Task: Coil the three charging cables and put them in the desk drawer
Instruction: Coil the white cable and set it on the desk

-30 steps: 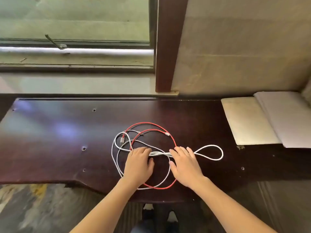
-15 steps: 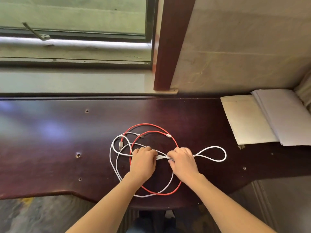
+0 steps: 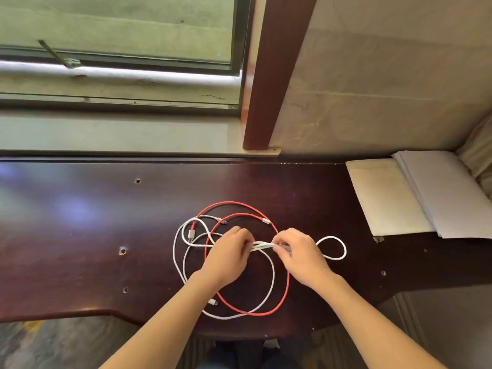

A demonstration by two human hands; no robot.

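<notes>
Dark wood forms the desk (image 3: 80, 235), on which 3 cables are tangled near the front edge: 2 white and 1 red. At the 9 o'clock side of the tangle, loose loops of a white cable (image 3: 178, 251) are spread. The left hand (image 3: 229, 257) is closed, fingertips pinched on a bundle of white strands (image 3: 262, 246). The red cable (image 3: 287, 278) is laid in a ring beneath both hands. The right hand (image 3: 302, 257) is pinched on the same bundle. At 3 o'clock, 1 white loop (image 3: 343, 249) is left protruding. At 2 o'clock, papers (image 3: 399, 195) are stacked.
</notes>
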